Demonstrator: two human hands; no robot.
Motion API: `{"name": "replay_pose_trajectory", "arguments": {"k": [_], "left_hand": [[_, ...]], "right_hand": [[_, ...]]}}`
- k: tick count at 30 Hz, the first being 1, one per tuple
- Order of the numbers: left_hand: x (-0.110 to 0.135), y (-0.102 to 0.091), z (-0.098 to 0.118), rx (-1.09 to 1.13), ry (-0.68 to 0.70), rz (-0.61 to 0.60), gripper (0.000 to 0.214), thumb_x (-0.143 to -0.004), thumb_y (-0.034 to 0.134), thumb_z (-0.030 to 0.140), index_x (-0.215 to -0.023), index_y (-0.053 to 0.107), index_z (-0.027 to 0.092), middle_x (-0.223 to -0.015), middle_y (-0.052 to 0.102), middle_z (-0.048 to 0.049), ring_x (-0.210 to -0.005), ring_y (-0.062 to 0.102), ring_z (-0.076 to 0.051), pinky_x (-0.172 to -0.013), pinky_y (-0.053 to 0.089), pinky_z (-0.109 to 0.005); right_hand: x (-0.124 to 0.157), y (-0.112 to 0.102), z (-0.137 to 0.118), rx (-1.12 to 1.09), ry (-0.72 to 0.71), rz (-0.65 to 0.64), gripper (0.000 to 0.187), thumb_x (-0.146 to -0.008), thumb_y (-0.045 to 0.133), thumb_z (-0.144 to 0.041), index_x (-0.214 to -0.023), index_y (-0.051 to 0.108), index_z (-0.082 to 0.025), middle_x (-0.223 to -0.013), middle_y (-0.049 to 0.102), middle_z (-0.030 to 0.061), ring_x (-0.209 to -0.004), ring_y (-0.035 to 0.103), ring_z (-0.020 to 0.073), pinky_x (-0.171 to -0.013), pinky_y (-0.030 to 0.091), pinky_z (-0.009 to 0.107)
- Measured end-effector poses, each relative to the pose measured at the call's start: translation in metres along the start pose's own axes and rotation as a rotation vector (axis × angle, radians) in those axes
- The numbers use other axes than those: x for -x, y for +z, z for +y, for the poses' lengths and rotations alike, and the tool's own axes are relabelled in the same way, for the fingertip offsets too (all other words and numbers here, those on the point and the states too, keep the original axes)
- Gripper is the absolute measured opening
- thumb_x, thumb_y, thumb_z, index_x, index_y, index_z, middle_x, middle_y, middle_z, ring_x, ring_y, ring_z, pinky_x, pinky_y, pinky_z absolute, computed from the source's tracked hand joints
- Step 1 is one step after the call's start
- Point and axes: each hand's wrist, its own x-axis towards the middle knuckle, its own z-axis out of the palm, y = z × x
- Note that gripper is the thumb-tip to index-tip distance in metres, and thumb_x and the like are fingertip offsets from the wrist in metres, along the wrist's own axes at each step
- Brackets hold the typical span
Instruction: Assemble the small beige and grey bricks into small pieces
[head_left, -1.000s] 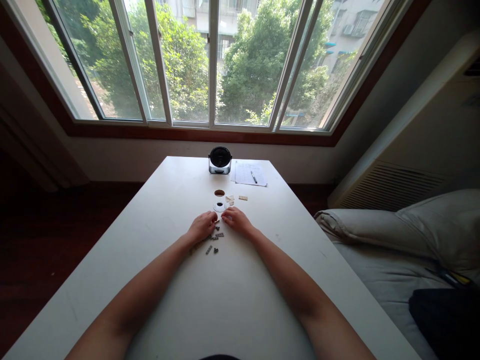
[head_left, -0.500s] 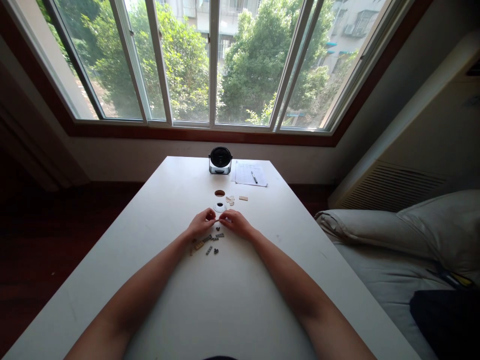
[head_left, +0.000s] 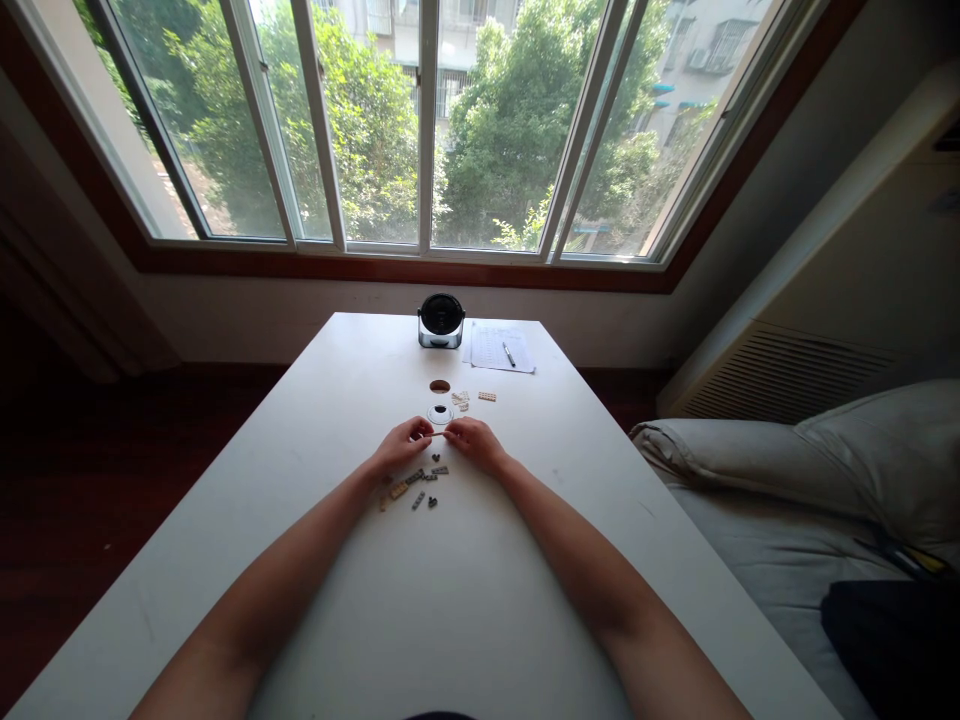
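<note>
Between my two hands runs a thin tan strip (head_left: 439,434), too small to make out in detail. My left hand (head_left: 403,445) pinches its left end, and my right hand (head_left: 474,441) has closed fingertips at its right end. Just below them on the table lie several loose studded building pieces: a tan piece (head_left: 398,491), a grey strip (head_left: 415,477), another grey strip (head_left: 418,501) and a small dark piece (head_left: 433,502). Beyond my fingers sits a clear round disc (head_left: 440,414) with a dark centre.
The white table (head_left: 450,610) has a round hole (head_left: 439,387). Right of it lie small tan pieces (head_left: 460,400) and a studded tan plate (head_left: 487,397). Farther back are a black round device (head_left: 441,318) on a stand, paper sheets (head_left: 491,350) and a pen (head_left: 509,354).
My right hand has shifted slightly right, away from my left. More of the tan strip shows between the fingertips. The loose pieces on the table stay where they were.
</note>
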Motion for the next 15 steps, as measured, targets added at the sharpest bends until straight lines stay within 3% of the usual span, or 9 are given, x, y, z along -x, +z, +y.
{"name": "replay_pose_trajectory", "arguments": {"k": [8,15], "left_hand": [[0.001,0.0003,0.0018,-0.027,0.007,0.028,0.016,-0.083,0.06,0.029,-0.094,0.067,0.02,-0.092,0.068,-0.0039,-0.082,0.06,-0.018,-0.073,0.048,-0.028],[-0.0009,0.0006,-0.0045,-0.021,-0.011,0.044,0.017,-0.084,0.058,0.03,-0.094,0.067,0.021,-0.092,0.069,-0.0025,-0.081,0.06,-0.017,-0.075,0.047,-0.028]], "right_hand": [[-0.0003,-0.0004,0.0014,0.003,0.03,0.015,0.018,-0.094,0.058,-0.028,-0.081,0.067,-0.02,-0.076,0.062,0.0007,-0.071,0.052,0.014,-0.067,0.038,0.025],[-0.0002,-0.0008,0.0001,-0.018,0.012,-0.015,0.014,-0.09,0.066,-0.029,-0.08,0.068,-0.02,-0.076,0.063,0.0002,-0.072,0.054,0.0137,-0.068,0.039,0.025]]}}
